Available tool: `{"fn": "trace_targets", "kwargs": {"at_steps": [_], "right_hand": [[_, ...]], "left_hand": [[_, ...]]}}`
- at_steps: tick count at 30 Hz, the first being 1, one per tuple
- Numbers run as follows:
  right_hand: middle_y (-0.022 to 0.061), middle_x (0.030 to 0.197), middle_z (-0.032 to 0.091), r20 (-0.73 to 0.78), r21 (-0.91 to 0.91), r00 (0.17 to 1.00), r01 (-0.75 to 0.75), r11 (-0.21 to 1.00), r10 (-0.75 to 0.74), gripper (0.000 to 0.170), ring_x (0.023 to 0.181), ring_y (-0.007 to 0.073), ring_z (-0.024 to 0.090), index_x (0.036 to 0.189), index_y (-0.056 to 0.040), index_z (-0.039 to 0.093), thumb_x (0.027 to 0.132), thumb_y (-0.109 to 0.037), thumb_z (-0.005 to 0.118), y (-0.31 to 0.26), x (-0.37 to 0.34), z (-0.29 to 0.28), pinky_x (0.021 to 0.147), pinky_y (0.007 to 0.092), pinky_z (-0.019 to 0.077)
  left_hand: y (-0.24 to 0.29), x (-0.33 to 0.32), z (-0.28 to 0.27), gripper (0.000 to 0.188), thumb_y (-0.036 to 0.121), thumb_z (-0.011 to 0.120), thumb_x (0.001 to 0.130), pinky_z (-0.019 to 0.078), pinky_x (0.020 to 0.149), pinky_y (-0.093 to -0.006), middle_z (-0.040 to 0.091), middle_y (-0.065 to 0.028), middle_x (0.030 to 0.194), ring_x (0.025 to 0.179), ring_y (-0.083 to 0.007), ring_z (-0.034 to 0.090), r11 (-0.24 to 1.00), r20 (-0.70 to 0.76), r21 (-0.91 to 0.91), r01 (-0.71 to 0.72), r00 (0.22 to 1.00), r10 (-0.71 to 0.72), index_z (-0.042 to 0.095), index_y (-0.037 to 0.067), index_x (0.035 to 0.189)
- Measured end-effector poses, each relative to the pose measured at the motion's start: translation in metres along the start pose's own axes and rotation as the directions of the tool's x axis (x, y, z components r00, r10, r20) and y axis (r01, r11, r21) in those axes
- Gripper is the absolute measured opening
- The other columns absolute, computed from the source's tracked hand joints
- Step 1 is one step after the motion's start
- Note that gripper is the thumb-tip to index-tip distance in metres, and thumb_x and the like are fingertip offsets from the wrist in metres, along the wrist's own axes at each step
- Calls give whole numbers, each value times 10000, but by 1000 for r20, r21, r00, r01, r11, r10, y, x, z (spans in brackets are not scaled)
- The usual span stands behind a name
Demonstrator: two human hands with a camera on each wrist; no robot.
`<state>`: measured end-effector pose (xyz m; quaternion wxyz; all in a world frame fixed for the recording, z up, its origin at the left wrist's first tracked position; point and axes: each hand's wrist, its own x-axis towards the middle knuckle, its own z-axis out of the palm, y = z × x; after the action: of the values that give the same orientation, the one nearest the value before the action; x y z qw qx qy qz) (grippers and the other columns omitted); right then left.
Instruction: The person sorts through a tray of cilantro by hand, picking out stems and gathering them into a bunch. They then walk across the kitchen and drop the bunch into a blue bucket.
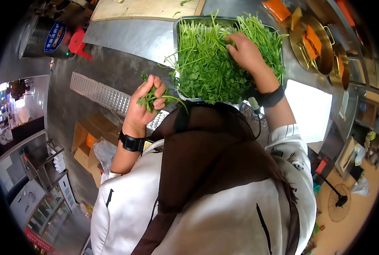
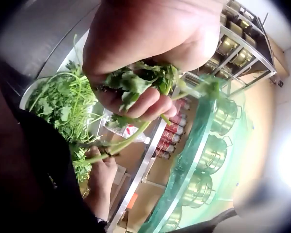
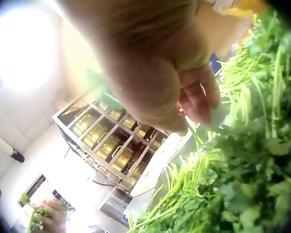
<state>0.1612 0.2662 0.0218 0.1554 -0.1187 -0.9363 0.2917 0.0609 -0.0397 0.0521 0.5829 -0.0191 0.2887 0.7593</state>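
A metal tray [image 1: 175,46] is heaped with leafy green herbs [image 1: 206,72], their stems toward its far side. My left hand [image 1: 144,100], left of the tray, curls its fingers round a small bunch of herbs [image 2: 133,85]; one long stem hangs out of the grip. Over the tray my right hand [image 1: 246,53] reaches to the stems, fingertips at them. In the right wrist view the right hand [image 3: 160,82] has its fingers bent loosely beside the herbs [image 3: 242,179], with no stem visibly held.
Gold-coloured pots [image 1: 323,46] with orange packets stand right of the tray. A wooden board [image 1: 142,9] lies beyond it at the upper left. A white sheet or board [image 1: 306,110] is near my right forearm. Lower left are a cardboard box [image 1: 85,146] and a perforated metal strip [image 1: 108,97].
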Motion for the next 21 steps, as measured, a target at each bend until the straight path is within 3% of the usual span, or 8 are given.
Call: {"fn": "trace_targets", "kwargs": {"at_steps": [3,7,13,15,17,18,19,21], "right_hand": [[101,820,596,127,-113,986,-94,989,108,101,758,312,582,756,-45,612,750,-146,609,8,-11,15,669,404,476],[114,763,553,146,-309,989,45,950,1,150,754,306,573,802,-42,624,733,-173,651,1,-13,31,664,399,464],[114,775,558,48,-418,999,13,908,8,123,751,291,571,789,-47,634,723,-146,661,16,-13,34,653,372,462],[99,781,567,-59,11,986,-156,988,157,106,717,253,565,814,-70,651,729,-132,662,17,-15,21,643,341,455],[55,797,592,-26,96,976,-213,972,217,100,671,176,543,833,-62,659,764,-135,657,22,-15,5,618,296,440],[42,814,599,60,415,918,-381,826,393,114,661,145,529,836,-47,656,779,-147,658,17,-16,-7,613,275,432],[28,831,606,195,666,835,-499,555,515,133,652,115,514,840,-33,652,795,-158,659,12,-18,-16,608,254,424],[39,874,615,239,739,804,-515,435,545,147,641,89,495,884,-15,632,835,-154,625,11,-23,-24,611,235,408]], "left_hand": [[-9,1,-3,275,309,379,965,403,557,-226,373,44,578,643,-117,435,997,-7,-71,21,1000,-21,491,109,813],[-21,6,11,295,298,369,970,430,630,-238,379,33,553,724,-160,457,999,-159,-43,8,987,-14,504,94,806],[-22,10,-3,243,275,389,963,381,626,-266,358,32,645,649,-114,380,983,57,-131,131,991,-125,511,78,890],[-23,12,-3,224,255,413,953,382,614,-270,367,27,641,641,-121,391,980,26,-143,139,990,-137,512,69,879],[-23,14,-1,202,239,435,942,384,606,-272,378,22,643,636,-125,402,983,4,-121,137,991,-137,516,63,883],[-22,15,1,182,222,457,931,386,598,-274,389,17,646,632,-129,413,986,-20,-100,132,991,-134,519,57,887],[-21,17,5,182,222,457,931,386,598,-274,389,17,646,632,-129,413,986,-13,-97,138,990,-140,519,57,887],[-19,22,13,160,204,482,918,373,557,-264,382,17,630,616,-121,404,994,-115,41,97,989,-91,517,51,889]]}}
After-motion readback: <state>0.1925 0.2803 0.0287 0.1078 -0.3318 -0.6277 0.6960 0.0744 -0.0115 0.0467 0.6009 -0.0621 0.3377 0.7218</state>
